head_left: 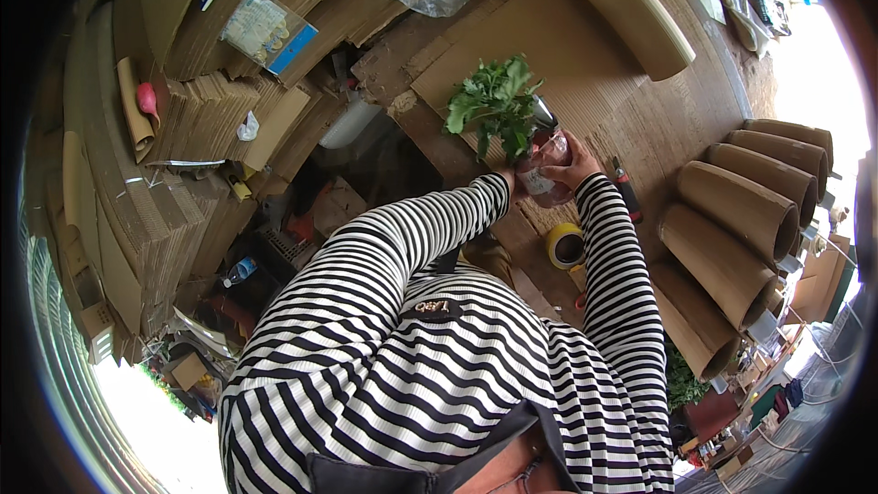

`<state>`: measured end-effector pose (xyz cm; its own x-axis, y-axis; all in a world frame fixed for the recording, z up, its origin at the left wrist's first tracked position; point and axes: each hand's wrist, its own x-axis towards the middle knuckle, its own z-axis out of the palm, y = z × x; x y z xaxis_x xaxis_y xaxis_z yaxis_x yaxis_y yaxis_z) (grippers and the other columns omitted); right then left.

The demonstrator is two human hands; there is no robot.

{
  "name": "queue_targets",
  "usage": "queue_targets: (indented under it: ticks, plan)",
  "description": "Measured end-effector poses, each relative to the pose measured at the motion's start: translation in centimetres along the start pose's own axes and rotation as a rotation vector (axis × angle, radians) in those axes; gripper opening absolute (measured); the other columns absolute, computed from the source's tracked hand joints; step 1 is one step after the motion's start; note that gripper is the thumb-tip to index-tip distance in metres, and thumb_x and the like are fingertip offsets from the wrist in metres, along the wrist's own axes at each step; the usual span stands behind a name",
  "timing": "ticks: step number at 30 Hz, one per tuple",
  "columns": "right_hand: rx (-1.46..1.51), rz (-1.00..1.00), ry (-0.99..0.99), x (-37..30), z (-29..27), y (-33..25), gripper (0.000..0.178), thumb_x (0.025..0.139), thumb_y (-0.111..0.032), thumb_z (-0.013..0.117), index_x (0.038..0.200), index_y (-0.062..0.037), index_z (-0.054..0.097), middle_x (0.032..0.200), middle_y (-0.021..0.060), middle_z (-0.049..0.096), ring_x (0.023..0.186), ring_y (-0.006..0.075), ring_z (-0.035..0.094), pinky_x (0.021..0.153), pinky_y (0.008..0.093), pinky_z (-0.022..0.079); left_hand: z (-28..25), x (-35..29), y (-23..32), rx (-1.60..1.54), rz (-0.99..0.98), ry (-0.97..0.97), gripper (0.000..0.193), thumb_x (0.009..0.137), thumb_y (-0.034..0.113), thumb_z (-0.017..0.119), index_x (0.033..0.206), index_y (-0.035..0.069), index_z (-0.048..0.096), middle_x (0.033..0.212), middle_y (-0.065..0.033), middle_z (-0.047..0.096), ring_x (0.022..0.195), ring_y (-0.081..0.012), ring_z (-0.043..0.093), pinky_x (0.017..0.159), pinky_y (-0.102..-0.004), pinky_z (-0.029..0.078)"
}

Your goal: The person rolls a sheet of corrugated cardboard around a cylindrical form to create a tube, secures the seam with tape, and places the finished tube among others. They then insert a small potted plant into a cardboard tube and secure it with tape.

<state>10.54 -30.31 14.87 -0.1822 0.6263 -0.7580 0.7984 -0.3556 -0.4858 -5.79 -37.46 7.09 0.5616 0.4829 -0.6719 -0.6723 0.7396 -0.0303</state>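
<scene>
A leafy green plant [495,102] is held up over the front of the workbench, its leaves toward the left. Clear, shiny plastic [547,185] surrounds its lower part. My right hand [578,163] closes round this plastic from the right, fingers bent over it. From the left, my left hand [514,182] grips the same base, though leaves and plastic hide most of its fingers. A dark, shiny edge [545,113] shows between the leaves and my right hand. Below the plant lies a roll of yellow tape [565,247].
A cardboard sheet [549,46] covers part of the wooden bench [681,119], with a curled cardboard piece [631,9] at its back right. Several cardboard tubes [722,256] line the right side. A red-and-black tool [627,192] lies beside my right forearm. Stacked cardboard [215,114] fills the left.
</scene>
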Motion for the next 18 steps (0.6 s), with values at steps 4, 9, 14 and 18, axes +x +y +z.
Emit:
queue_targets:
  ticks: [4, 9, 14, 18]
  plan:
    - [-0.296, -0.015, 0.165, -0.4, 2.0, 0.4, 0.122, 0.066, -0.036, 0.092, 0.162, -0.0161, 0.019, 0.155, 0.0178, 0.040, 0.141, 0.0351, 0.044, 0.117, 0.0431, 0.039, -0.3, 1.4, 0.2, 0.033, -0.034, 0.004, 0.037, 0.104, 0.038, 0.052, 0.120, 0.007, 0.063, 0.107, -0.0125, 0.071, 0.090, -0.0273, 0.072, 0.076, -0.0431, 0.061]
    - [-0.469, -0.012, 0.196, -3.1, 2.2, -3.8, 0.131, 0.064, -0.044, 0.090, 0.162, -0.0107, 0.010, 0.160, 0.0188, 0.031, 0.148, 0.0355, 0.031, 0.123, 0.0447, 0.029, -1.8, 1.9, 2.0, 0.516, -0.072, 0.240, 0.035, 0.104, 0.037, 0.053, 0.118, 0.006, 0.064, 0.104, -0.0124, 0.072, 0.087, -0.0269, 0.072, 0.075, -0.0424, 0.060]
    - [-0.378, -0.005, 0.210, -3.2, 2.2, -3.1, 0.127, 0.065, -0.050, 0.089, 0.162, -0.0138, 0.014, 0.159, 0.0197, 0.032, 0.146, 0.0376, 0.034, 0.121, 0.0464, 0.032, -2.4, -3.7, 2.4, 1.181, 0.043, 0.422, 0.025, 0.102, 0.028, 0.058, 0.109, 0.005, 0.066, 0.092, -0.0079, 0.072, 0.074, -0.0213, 0.072, 0.065, -0.0348, 0.059]
    - [-0.334, -0.010, 0.196, -4.9, 1.2, -3.9, 0.126, 0.065, -0.048, 0.089, 0.161, -0.0139, 0.016, 0.158, 0.0191, 0.033, 0.145, 0.0377, 0.035, 0.120, 0.0461, 0.035, 5.0, -4.4, 5.6, 1.623, 0.851, 0.185, 0.015, 0.096, 0.011, 0.065, 0.110, 0.007, 0.069, 0.098, -0.0073, 0.072, 0.085, -0.0237, 0.071, 0.079, -0.0349, 0.059]
